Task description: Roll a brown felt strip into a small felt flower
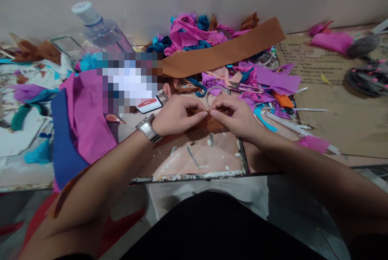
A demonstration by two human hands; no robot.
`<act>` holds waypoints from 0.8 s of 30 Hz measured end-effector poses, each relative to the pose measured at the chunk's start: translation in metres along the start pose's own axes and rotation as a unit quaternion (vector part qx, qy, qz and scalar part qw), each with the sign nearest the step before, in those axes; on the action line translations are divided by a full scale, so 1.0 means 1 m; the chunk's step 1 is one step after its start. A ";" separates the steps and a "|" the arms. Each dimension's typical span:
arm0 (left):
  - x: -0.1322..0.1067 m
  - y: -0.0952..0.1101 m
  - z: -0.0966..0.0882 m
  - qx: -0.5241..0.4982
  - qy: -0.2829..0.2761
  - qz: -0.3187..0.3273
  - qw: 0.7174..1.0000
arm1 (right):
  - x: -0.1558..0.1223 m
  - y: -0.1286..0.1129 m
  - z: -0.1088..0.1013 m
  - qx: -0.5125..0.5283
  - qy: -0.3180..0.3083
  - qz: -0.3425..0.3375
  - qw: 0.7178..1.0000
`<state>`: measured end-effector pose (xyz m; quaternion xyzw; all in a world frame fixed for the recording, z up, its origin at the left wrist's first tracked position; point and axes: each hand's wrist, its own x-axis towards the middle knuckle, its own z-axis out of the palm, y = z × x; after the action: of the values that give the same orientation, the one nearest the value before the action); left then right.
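My left hand [180, 114], with a metal watch [149, 127] on its wrist, and my right hand [233, 114] meet above the table's near edge. Thumbs and forefingers of both are pinched together on a small brown crepe paper piece [214, 124], mostly hidden under the fingers. Just beyond them lies a clear ring, like a tape roll [209, 95]. Pink-handled thread snips [247, 87] rest to its right. A long brown paper strip [224, 51] stretches over the crumpled pink and blue scraps [189, 31] behind.
At the back left a clear bottle [106, 33] with a white cap leans slightly. Pink and blue sheets [86, 118] overhang the left edge. An orange cutter [283, 100] and white sticks [303, 130] lie right, beside cardboard [318, 102] bearing a dark round pincushion-like object [368, 78].
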<state>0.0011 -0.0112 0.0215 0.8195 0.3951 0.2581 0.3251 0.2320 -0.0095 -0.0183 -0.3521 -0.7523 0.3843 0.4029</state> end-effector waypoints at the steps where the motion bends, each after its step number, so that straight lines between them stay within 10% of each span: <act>1: 0.000 -0.001 0.000 0.004 0.000 0.000 1.000 | 0.000 -0.001 0.000 -0.008 -0.001 -0.003 1.000; 24: 0.002 -0.011 -0.007 -0.011 -0.023 -0.027 0.999 | -0.002 -0.006 0.000 0.025 0.002 0.062 0.998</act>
<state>-0.0077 -0.0021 0.0186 0.8109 0.4062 0.2344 0.3499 0.2314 -0.0137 -0.0135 -0.3886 -0.7183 0.4263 0.3890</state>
